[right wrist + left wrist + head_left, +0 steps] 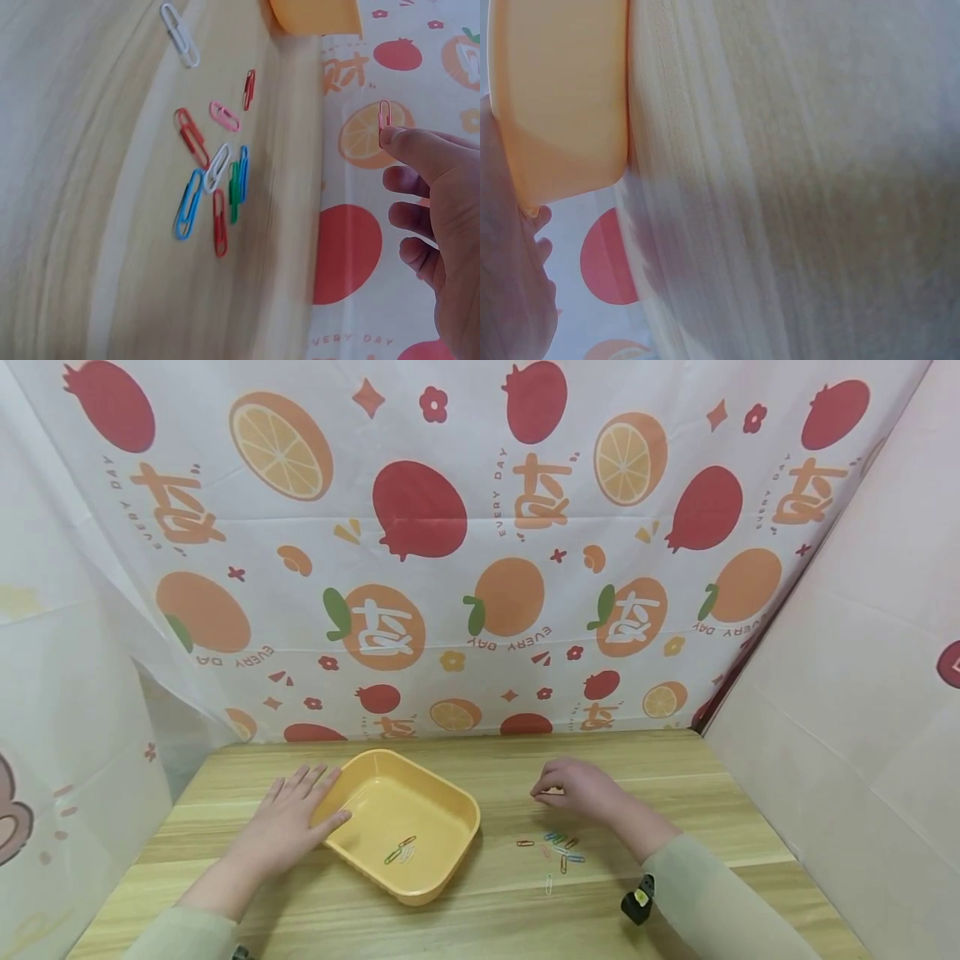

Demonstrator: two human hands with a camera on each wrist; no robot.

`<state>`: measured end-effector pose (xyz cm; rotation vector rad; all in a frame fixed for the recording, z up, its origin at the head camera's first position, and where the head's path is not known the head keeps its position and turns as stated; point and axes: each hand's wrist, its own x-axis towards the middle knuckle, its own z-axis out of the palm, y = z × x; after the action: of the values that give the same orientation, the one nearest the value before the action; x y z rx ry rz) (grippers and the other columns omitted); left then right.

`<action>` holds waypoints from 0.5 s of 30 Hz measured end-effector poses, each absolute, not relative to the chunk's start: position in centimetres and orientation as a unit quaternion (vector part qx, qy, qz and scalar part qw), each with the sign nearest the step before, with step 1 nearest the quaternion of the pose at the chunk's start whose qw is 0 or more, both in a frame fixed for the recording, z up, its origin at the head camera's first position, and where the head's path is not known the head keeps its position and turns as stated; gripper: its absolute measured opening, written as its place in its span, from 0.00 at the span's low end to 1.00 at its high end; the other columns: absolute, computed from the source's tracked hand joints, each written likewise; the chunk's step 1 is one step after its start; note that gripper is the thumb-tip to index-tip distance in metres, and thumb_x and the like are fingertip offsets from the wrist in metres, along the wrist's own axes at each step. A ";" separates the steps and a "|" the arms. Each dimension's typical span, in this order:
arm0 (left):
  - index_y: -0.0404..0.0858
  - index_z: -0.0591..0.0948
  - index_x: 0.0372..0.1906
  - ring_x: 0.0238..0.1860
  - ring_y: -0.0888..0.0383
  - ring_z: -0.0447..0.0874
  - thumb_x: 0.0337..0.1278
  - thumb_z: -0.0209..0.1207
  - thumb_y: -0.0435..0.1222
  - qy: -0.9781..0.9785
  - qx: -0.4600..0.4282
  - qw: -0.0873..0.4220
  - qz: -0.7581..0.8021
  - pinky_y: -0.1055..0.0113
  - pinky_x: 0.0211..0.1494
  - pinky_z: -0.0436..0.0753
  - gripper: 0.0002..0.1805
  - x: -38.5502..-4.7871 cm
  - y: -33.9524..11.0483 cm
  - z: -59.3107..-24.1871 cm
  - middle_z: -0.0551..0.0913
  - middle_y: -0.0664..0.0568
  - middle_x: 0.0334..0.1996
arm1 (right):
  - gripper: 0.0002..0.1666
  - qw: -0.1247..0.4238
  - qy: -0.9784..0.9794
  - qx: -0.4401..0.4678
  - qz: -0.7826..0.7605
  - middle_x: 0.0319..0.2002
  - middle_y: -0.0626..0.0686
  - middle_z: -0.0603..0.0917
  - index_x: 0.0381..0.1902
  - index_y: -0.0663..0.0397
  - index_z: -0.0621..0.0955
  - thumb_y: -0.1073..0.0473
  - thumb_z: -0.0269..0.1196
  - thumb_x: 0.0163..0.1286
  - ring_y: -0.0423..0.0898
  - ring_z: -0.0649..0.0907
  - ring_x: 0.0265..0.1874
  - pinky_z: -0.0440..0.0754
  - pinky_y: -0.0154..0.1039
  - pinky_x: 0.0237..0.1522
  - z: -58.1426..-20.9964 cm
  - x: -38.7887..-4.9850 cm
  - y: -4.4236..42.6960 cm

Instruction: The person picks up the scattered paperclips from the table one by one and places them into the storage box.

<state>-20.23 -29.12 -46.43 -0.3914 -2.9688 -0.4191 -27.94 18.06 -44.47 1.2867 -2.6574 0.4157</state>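
On the left, my left hand [288,827] rests against the near-left rim of a yellow plastic basin [442,797], its fingers spread and fairly straight, the thumb reaching over the edge. A few paper clips [406,850] lie on the basin floor, among them a red, a green and a white. My right hand [581,789] is raised over the table, right of the basin. Between thumb and forefinger it pinches a red paper clip [385,112], upright in the right wrist view. Below that hand several coloured paper clips [562,850] lie scattered on the wood.
The wooden table [495,927] carries everything. A fruit-printed cloth [465,610] hangs along its back edge, and pale cloths [862,693] stand at both sides. A white paper clip [179,36] lies apart from the cluster, nearer the front.
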 end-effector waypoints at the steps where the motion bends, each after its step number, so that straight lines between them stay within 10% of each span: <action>1: 0.41 0.54 0.79 0.76 0.32 0.43 0.68 0.48 0.63 -0.980 -0.129 0.059 -0.138 0.39 0.76 0.30 0.45 -20.2 -29.1 -46.5 0.51 0.35 0.77 | 0.05 0.081 -0.887 0.433 0.138 0.32 0.37 0.81 0.37 0.45 0.91 0.56 0.71 0.63 0.39 0.80 0.32 0.80 0.34 0.34 -44.4 -28.0 17.9; 15: 0.40 0.55 0.79 0.76 0.32 0.44 0.68 0.49 0.62 -0.980 -0.128 0.057 -0.145 0.40 0.76 0.30 0.45 -20.0 -29.0 -46.3 0.52 0.34 0.76 | 0.07 0.079 -0.874 0.463 0.123 0.36 0.37 0.84 0.41 0.40 0.90 0.52 0.68 0.67 0.34 0.80 0.36 0.81 0.34 0.41 -42.5 -28.2 13.6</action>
<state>-20.01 -29.01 -46.31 -0.3871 -2.9714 -0.4388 -28.16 13.57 -42.53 1.3851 -2.6159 0.3694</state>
